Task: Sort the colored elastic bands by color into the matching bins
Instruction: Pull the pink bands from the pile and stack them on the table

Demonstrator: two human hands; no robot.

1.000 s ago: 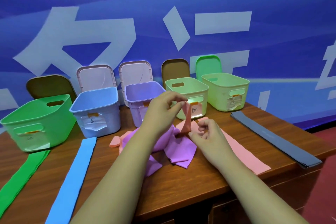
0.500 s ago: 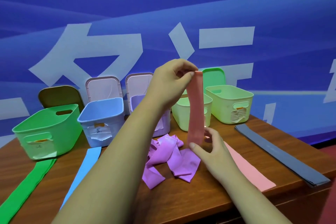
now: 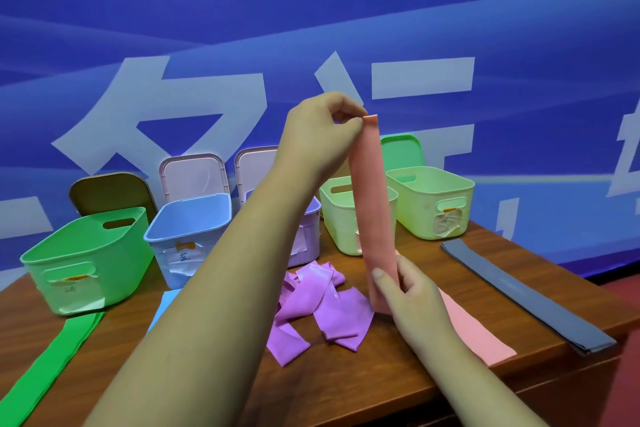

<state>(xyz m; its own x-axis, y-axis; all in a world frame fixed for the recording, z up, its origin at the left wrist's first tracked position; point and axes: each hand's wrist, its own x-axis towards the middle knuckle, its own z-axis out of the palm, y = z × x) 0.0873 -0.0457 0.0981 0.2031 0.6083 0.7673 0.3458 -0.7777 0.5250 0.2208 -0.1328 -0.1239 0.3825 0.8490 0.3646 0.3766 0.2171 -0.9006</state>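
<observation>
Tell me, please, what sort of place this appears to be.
Probably a staged recording or demonstration set: a large blue printed backdrop with white characters, a brown wooden table, and a row of labelled plastic bins.

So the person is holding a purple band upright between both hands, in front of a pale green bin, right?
Not quite. The head view shows the band held upright between the left hand and right hand is pink, not purple; it does hang in front of the pale green bin.
</observation>
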